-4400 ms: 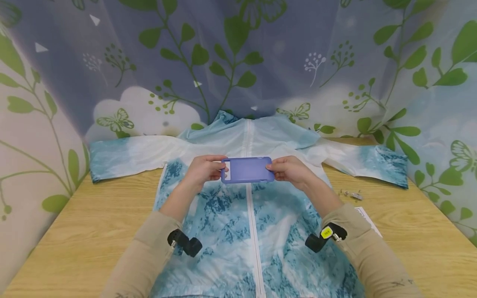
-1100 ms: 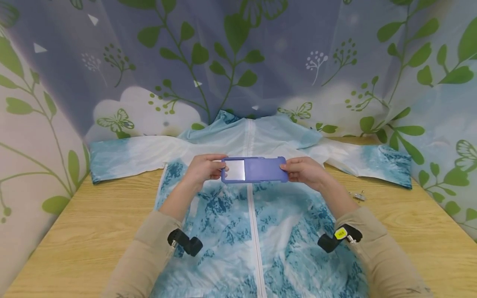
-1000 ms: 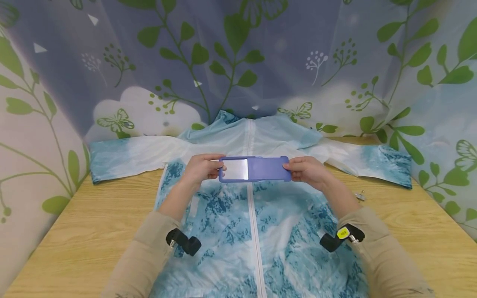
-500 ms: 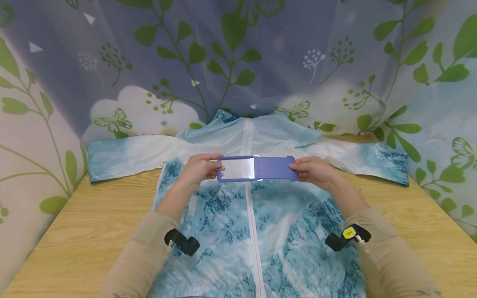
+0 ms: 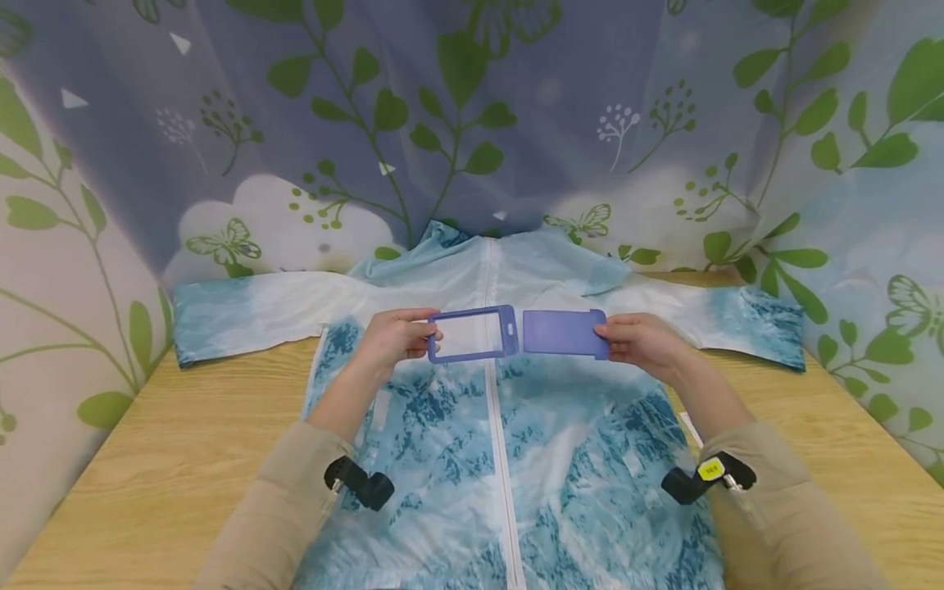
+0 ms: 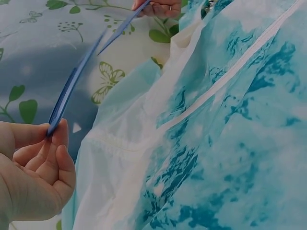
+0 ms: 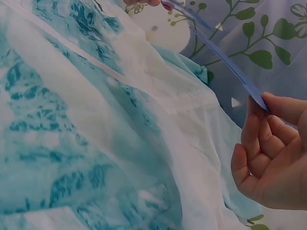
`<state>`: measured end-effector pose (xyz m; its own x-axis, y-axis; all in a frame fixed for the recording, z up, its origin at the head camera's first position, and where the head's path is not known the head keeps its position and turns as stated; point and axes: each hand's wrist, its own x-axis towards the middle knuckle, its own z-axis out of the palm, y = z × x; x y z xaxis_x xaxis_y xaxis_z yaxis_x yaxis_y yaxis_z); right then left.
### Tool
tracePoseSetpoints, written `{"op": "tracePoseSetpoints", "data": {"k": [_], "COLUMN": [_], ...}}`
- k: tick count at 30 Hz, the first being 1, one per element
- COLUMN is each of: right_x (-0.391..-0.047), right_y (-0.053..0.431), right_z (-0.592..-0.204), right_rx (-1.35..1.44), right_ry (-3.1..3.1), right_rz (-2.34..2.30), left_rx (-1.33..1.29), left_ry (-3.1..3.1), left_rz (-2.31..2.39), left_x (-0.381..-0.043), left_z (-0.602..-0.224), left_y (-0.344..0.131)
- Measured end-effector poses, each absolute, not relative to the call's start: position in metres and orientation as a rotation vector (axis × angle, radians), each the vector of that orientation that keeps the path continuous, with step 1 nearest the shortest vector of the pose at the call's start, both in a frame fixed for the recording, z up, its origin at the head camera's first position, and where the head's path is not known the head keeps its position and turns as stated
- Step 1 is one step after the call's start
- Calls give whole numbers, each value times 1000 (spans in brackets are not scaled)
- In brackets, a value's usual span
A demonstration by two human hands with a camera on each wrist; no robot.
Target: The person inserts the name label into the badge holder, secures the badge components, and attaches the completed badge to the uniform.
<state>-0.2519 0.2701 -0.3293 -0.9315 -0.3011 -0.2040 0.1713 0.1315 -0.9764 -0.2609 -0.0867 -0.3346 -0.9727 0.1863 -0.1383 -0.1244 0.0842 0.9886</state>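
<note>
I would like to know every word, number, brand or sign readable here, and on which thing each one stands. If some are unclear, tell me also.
Readable texts: none.
Yellow label on the black wrist camera: small dark characters, too blurred to read.
White item near the jacket: mostly hidden; I cannot tell whether anything is printed on it.
Purple frame and purple panel: no lettering visible.

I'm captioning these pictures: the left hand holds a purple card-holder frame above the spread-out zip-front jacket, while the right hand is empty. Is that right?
Not quite: the right hand isn't empty. It pinches a solid purple panel, as the head view shows. The left hand does hold the card-holder frame above the zip-front jacket.
</note>
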Motion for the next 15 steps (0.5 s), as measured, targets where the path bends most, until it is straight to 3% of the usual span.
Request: {"op": "tracePoseSetpoints", "data": {"k": [15], "right_x": [-231], "right_y": [323], "right_z": [-332], "right_rx": [-47], "right_ry": [2197], "right_rz": [-1776], "left_rx": [49], "left_ry": [2110], "left_rz": [1999], "left_x": [-262], "left_z": [-337], "left_y": [-88]}}
